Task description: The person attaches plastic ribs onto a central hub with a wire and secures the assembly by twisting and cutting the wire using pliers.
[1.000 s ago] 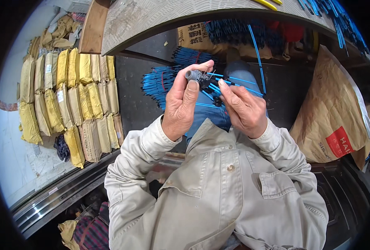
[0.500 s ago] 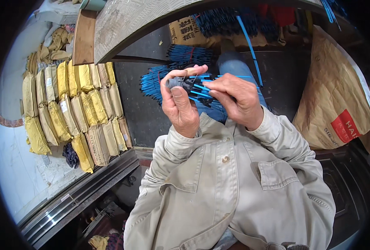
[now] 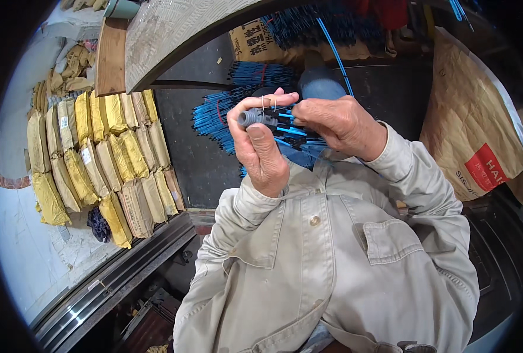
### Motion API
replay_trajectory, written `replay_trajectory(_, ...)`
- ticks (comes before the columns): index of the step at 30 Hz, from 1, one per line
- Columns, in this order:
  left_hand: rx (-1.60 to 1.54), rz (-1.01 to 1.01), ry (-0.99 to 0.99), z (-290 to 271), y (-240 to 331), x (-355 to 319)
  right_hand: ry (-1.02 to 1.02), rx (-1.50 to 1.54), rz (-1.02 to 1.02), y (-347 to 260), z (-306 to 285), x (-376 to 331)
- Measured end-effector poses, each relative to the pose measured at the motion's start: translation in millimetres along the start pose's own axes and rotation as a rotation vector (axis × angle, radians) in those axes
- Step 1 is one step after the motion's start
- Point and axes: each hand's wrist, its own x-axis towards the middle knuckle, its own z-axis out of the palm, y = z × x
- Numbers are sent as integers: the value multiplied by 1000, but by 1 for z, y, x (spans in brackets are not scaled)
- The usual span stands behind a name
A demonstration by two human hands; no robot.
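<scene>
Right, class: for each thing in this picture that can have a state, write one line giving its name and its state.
Left hand: closed on the small grey part.
Small grey part: pinched between thumb and forefinger, held up.
Right hand: fingers at the blue wires beside the part.
Blue wires: fanned out from the part.
Blue wire bundles: tied, lying on the dark surface.
Yellow sacks: stacked in rows.
Brown paper bag: leaning upright.

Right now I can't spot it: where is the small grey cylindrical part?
Head view, upper centre: the grey cylindrical part is pinched in the left hand, beside the right hand, above the blue wires.
</scene>
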Motion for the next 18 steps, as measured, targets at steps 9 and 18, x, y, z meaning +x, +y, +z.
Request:
replay_trajectory(9,62,74,-28,13,2,-5,-85,-206,31,-21,-13,-17)
replay_trajectory(18,59,182,-131,11,4,-1,32,226,309,-28,-22,-17)
